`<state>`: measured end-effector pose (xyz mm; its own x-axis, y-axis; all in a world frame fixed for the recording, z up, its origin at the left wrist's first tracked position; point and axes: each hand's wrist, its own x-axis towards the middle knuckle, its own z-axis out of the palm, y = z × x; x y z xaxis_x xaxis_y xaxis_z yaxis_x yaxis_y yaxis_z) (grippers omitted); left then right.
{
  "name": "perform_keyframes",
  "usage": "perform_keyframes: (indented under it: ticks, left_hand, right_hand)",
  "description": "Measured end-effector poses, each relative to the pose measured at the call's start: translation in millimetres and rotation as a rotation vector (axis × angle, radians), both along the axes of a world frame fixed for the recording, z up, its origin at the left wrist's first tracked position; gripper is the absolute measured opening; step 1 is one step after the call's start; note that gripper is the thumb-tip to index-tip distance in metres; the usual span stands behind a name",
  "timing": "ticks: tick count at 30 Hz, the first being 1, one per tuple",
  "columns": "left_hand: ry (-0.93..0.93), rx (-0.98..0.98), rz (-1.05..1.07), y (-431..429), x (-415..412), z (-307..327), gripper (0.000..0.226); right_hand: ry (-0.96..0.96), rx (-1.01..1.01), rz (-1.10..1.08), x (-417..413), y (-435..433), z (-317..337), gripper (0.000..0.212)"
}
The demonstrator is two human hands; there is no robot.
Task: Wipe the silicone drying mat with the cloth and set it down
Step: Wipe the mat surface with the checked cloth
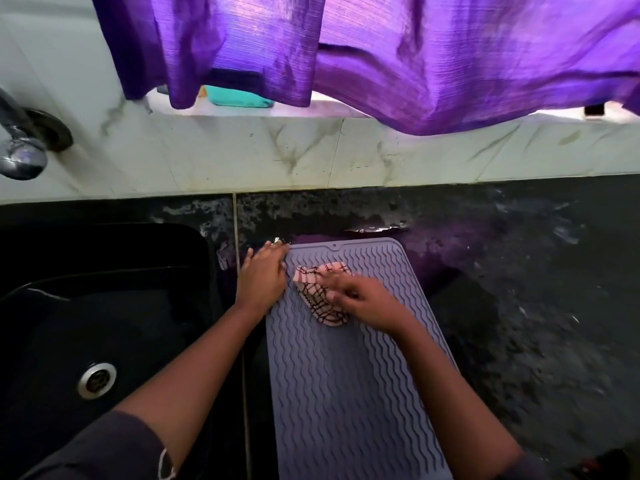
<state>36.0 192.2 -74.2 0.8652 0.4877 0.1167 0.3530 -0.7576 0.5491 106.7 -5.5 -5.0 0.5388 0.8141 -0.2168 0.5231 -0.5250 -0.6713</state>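
Far left: black sink (104, 306), drain visible, tap (20, 150) above it at the wall. Left hand (261, 277) lies flat, fingers together, pressing the mat's far-left corner just beside the sink's rim; it grips nothing. Mat (346, 393) lies flat on the dark tabletop (519, 306), long side running from the near edge toward the back wall. Lilac-grey, wavy raised ridges, rounded corners, small notch on the far edge. Cloth (320, 296), pink with dark check, bunched on the mat's far-left part. Right hand (367, 304) presses it down, fingers loosely spread and blurred, so the wipe looks under way. Puddle (375, 229) on the tabletop just past the mat's far edge. Risks, as judged: the soft mat may creep or buckle under the stroke if the left hand lifts; ridges may trap water the bunched cloth skips; the puddle could re-wet the underside.
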Motion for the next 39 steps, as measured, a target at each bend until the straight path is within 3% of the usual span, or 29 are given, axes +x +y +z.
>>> perform_keyframes:
  ticks: [2,4,8,14,17,20,23,28,31,34,36,39]
  left_hand:
    - [0.014,0.005,0.007,-3,1,-3,0.045]
    - [0.017,0.047,0.01,-6,0,-7,0.044]
    - [0.023,0.084,0.008,-4,1,-9,0.044]
    - [0.035,0.106,0.011,-4,3,-12,0.045]
    - [0.031,0.104,0.015,-3,3,-11,0.045]
    - [0.033,0.103,0.006,-4,3,-10,0.045]
    - [0.002,0.059,-0.005,-3,2,-9,0.043]
    - [-0.331,-0.276,-0.022,1,-2,8,0.042]
    - [-0.484,-0.565,-0.056,5,2,33,0.023]
    - [-0.454,-0.721,-0.211,4,6,72,0.025]
    - [-0.322,-0.683,-0.431,4,6,100,0.044]
    - [-0.005,-0.455,-0.712,11,14,138,0.059]
  right_hand:
    - [-0.11,0.157,-0.331,2,5,4,0.027]
    - [-0.217,0.09,-0.519,8,14,1,0.026]
    - [-0.142,-0.206,-0.531,17,37,-13,0.04]
    - [-0.084,-0.367,-0.671,38,45,-22,0.051]
    - [0.039,-0.312,-0.62,43,48,-22,0.045]
    - [0.125,-0.075,-0.553,39,44,-12,0.018]
    - [0.181,0.224,-0.455,27,34,-1,0.013]
    - [0.296,0.509,-0.338,14,14,28,0.006]
    - [0.149,0.514,-0.243,16,11,47,0.007]
    - [0.133,0.444,-0.101,19,8,66,0.012]
    - [0.164,0.338,0.029,21,7,82,0.012]
    - [0.203,0.221,0.166,23,7,112,0.014]
